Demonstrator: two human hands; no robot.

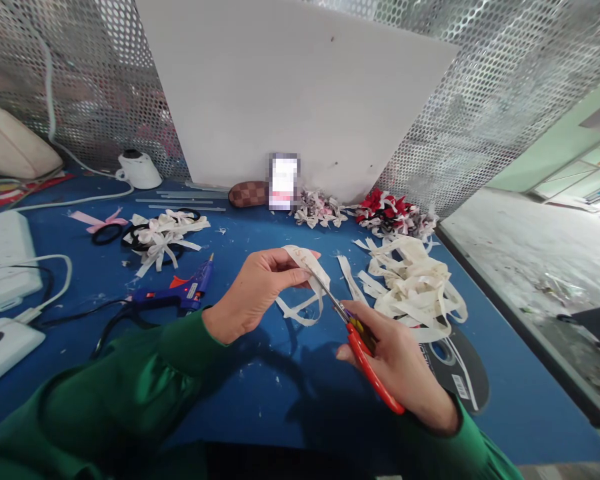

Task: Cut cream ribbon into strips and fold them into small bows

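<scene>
My left hand (pixel 260 287) pinches a cream ribbon (pixel 316 265) with faint printed letters, between thumb and fingers, over the middle of the table. A loop of the ribbon hangs below the fingers. My right hand (pixel 397 357) is closed around scissors (pixel 364 373) with red handles. Their blades reach up and left to the ribbon beside my left thumb; whether they have cut into it I cannot tell. Just right of the blades lies a loose ribbon strip (pixel 350 277). A pile of cream ribbon (pixel 410 280) spreads beyond my right hand, partly over a dark spool (pixel 473 370).
A blue glue gun (pixel 195 287) stands left of my left hand, its cord trailing left. Behind it lie white bows with black hair ties (pixel 163 233). A phone (pixel 283 180) leans at the back, near red bows (pixel 385 210). White power boxes (pixel 5 260) sit far left.
</scene>
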